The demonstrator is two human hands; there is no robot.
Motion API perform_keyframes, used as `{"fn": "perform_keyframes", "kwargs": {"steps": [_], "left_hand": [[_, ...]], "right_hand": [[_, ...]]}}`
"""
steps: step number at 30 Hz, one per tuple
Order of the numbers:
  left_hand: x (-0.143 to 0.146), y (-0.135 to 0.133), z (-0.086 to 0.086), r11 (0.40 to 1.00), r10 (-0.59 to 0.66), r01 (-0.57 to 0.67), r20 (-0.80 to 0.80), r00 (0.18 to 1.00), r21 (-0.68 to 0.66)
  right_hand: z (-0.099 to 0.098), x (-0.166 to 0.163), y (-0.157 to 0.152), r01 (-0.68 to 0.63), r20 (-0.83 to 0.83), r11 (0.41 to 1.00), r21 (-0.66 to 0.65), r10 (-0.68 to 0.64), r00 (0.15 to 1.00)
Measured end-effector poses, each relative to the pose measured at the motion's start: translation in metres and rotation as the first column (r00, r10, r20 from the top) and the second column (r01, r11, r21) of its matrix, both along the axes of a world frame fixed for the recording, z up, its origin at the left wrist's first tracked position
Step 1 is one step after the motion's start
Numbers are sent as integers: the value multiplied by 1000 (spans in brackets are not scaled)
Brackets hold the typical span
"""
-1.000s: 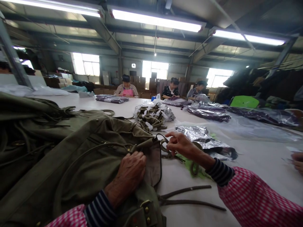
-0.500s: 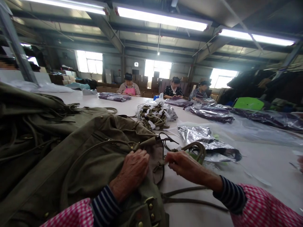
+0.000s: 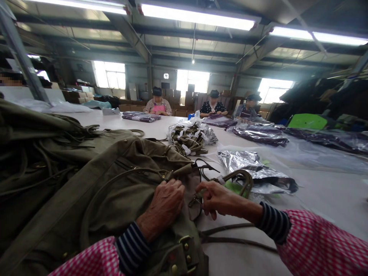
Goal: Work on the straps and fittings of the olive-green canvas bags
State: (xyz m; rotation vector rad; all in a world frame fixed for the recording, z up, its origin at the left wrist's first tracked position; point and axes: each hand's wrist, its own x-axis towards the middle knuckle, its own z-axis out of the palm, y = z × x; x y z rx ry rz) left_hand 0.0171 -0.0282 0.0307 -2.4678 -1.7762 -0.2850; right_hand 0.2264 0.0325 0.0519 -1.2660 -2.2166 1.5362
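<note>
An olive-green canvas bag with brass studs lies across the left of the table. My left hand is closed on the cloth at its top edge, its fingertips hidden in the folds. A small metal clip hangs against the bag's brownish inner face, to the right of that hand. Beside the clip is my right hand, its fingers loosely bent and apart, with nothing visible in them. Looped olive straps lie just behind the right hand. Two more straps run over the table below it.
Further olive bags are piled at far left. Beyond my hands lie a clear plastic bag of olive straps, a silvery plastic bag and purple packed items. Several people sit across the white table.
My right hand has loosened from its pinch at the bag's edge, and its fingers are now more spread near the clip. My left hand stays on the cloth.
</note>
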Motion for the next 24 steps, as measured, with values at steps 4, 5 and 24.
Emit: {"fn": "perform_keyframes", "kwargs": {"steps": [4, 5, 24], "left_hand": [[0, 1, -2, 1000, 12, -12, 12, 1000, 0], [0, 1, -1, 1000, 11, -11, 14, 1000, 0], [-19, 1, -6, 997, 71, -68, 269, 960, -22]], "right_hand": [[3, -13, 5, 47, 30, 997, -59, -46, 999], [4, -16, 5, 69, 41, 995, -70, -67, 997], [-8, -9, 2, -19, 27, 998, 62, 17, 999]]}}
